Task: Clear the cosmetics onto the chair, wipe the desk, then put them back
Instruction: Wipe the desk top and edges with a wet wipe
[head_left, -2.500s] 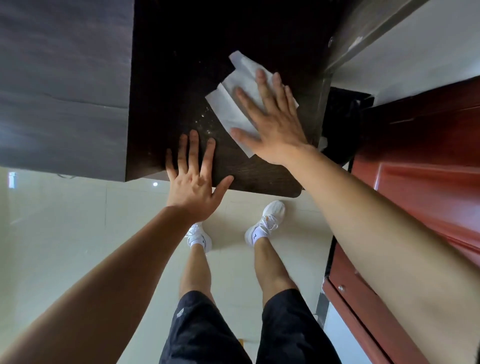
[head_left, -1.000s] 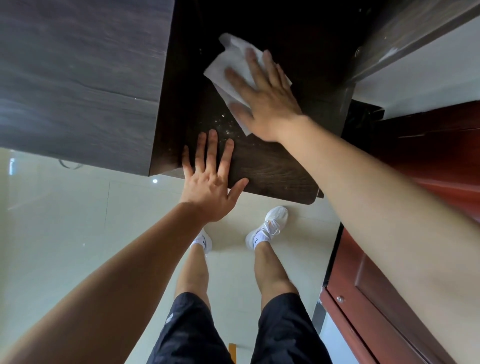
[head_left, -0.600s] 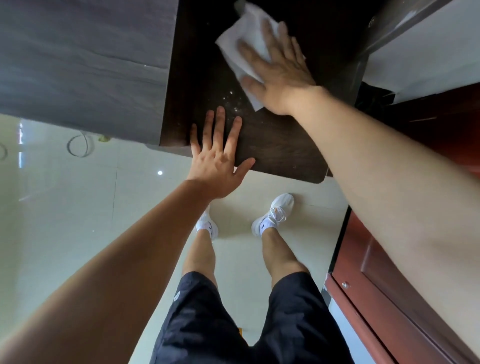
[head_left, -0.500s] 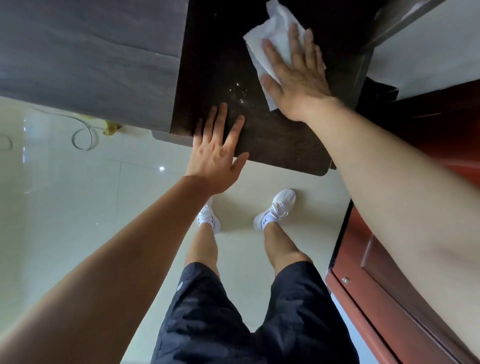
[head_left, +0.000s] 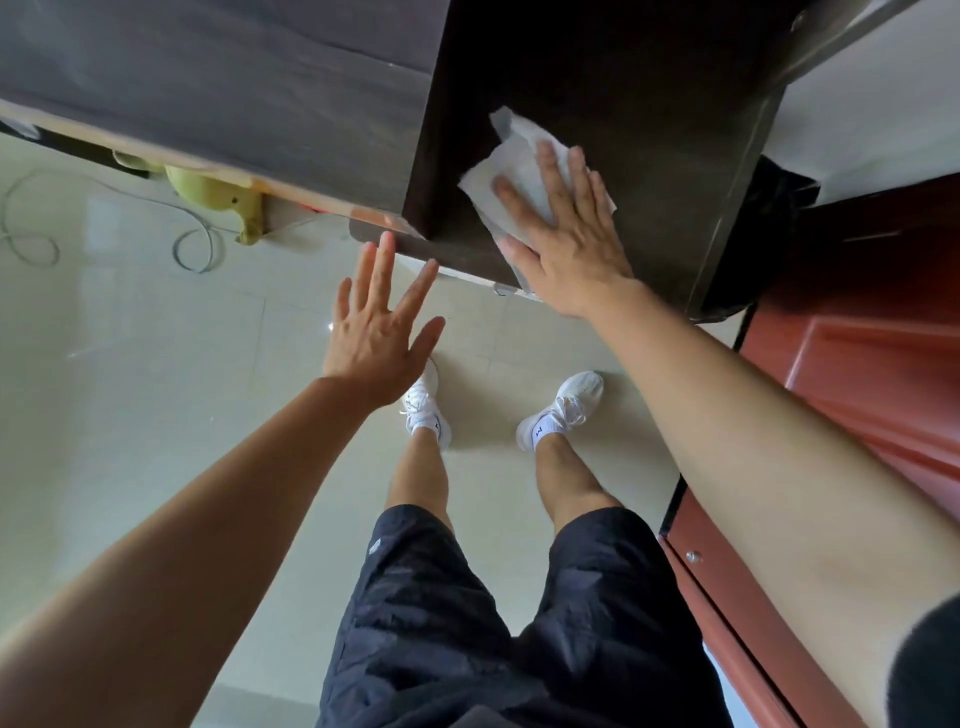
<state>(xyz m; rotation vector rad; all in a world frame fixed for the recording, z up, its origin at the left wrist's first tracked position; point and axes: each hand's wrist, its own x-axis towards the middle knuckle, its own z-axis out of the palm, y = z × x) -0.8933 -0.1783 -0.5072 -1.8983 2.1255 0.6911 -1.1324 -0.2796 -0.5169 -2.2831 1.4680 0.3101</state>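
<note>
Floor tiles, pale cream and glossy (head_left: 130, 389), fill most of the view beneath me. Beyond them stands the dark brown wood-grain desk (head_left: 623, 78), with a greyer dark wood panel (head_left: 208, 78) rising along its left side and a reddish-brown panelled door (head_left: 857, 364) to my right. My black shorts (head_left: 467, 623) take up the bottom middle, and both bare arms stretch forward from there. My right hand (head_left: 566, 234) lies flat on the desk close to its near left corner, fingers straight and a little spread, pressing down on a white, creased paper towel (head_left: 514, 161) that shows beyond my fingertips and beside my thumb, its near end reaching the desk's front edge. My left hand (head_left: 379, 332) is fanned wide with nothing in it, held over the floor just off the desk's near edge; its fingertips reach that edge, though I cannot tell whether they touch it. My white sneakers (head_left: 566, 405) stand on the tiles just below the desk's front edge. A yellow-green rounded object (head_left: 208, 189) sits under the grey panel, and a thin white cable (head_left: 192, 249) loops across the floor beside it.
</note>
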